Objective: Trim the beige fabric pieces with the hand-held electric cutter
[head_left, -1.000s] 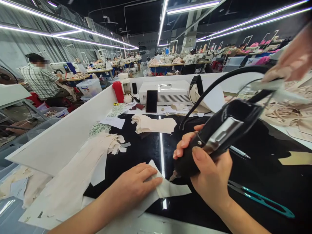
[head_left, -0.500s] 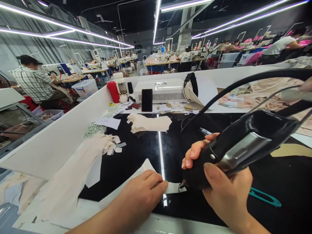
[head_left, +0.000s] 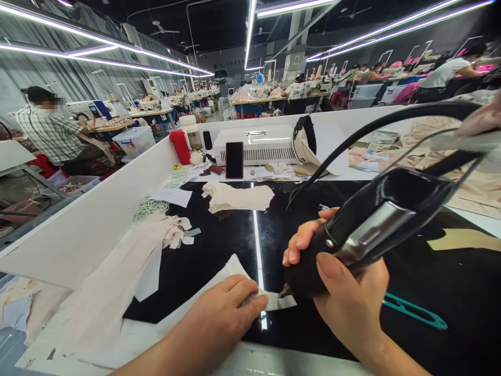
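**Two hands at the glossy black table: one pins cloth, one grips a black tool**

At the far left, a long heap of cream cloth strips (head_left: 117,282), soft and ragged at the ends, runs along the white partition wall (head_left: 97,230) and onto the glossy black table (head_left: 219,245). Beyond it lie a coil of pale green cord (head_left: 148,209) and a folded stack of cream fabric pieces (head_left: 238,197).

The left hand (head_left: 223,318) comes in from the lower left, palm down, forearm low over the table's edge. Its fingers (head_left: 246,292) lie flat and close together, pressing on a thin off-white cut fabric piece (head_left: 230,269) with a pointed corner; the cloth shows beyond the fingertips to both sides, flat on the black surface.

Just right of those fingertips, the small tip of a bulky black handheld cutting tool (head_left: 364,230) meets the cloth's edge. The tool is smooth and shiny, with a brushed metal plate on its side and a thick black cable (head_left: 352,141) arching up and rightward. The right hand (head_left: 348,297) wraps it from beneath, thumb laid along the near side, the other fingers curled round the far side, closed firmly on the body.

Right of the wrist, teal-handled thread snips (head_left: 415,312) lie on the table. At the back stand a white vented metal box (head_left: 260,149) and a dark phone (head_left: 234,160) leaning against it.
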### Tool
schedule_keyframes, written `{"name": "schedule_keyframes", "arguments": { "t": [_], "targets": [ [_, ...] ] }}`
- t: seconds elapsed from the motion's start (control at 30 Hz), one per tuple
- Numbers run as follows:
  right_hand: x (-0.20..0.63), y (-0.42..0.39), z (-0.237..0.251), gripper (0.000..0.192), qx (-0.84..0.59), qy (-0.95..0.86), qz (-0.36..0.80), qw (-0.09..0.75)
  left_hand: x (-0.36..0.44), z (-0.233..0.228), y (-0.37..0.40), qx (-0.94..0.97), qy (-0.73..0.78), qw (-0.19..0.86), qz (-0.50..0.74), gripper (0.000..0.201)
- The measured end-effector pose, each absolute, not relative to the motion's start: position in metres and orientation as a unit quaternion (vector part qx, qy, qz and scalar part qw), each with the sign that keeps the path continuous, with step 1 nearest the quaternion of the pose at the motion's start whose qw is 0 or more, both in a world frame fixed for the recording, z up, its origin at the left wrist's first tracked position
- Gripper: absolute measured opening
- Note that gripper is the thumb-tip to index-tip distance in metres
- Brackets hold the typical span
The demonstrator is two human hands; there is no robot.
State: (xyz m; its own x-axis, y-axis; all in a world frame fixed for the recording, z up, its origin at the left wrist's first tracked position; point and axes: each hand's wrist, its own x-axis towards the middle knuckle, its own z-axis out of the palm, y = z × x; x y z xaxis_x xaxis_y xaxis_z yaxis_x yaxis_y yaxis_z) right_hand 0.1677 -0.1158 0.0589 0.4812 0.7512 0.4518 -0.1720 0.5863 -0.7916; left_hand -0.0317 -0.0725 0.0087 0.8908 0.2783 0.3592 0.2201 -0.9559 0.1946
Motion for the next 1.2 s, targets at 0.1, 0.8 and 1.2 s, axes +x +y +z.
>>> {"name": "schedule_keyframes", "arguments": {
  "t": [0.1, 0.8, 1.2],
  "targets": [
    [0.160, -0.109, 0.058, 0.039, -0.338, -0.416, 0.302, 0.789, -0.033, 0.007, -0.071, 0.969, 0.127, 0.070, 0.201, 0.029],
    [0.152, -0.099, 0.059, 0.038, -0.329, -0.422, 0.312, 0.785, -0.034, 0.011, -0.075, 0.960, 0.170, 0.098, 0.199, 0.034],
    [0.151, -0.096, 0.058, 0.033, -0.335, -0.428, 0.309, 0.780, -0.031, 0.009, -0.079, 0.959, 0.179, 0.113, 0.189, 0.035]
  ]
}}
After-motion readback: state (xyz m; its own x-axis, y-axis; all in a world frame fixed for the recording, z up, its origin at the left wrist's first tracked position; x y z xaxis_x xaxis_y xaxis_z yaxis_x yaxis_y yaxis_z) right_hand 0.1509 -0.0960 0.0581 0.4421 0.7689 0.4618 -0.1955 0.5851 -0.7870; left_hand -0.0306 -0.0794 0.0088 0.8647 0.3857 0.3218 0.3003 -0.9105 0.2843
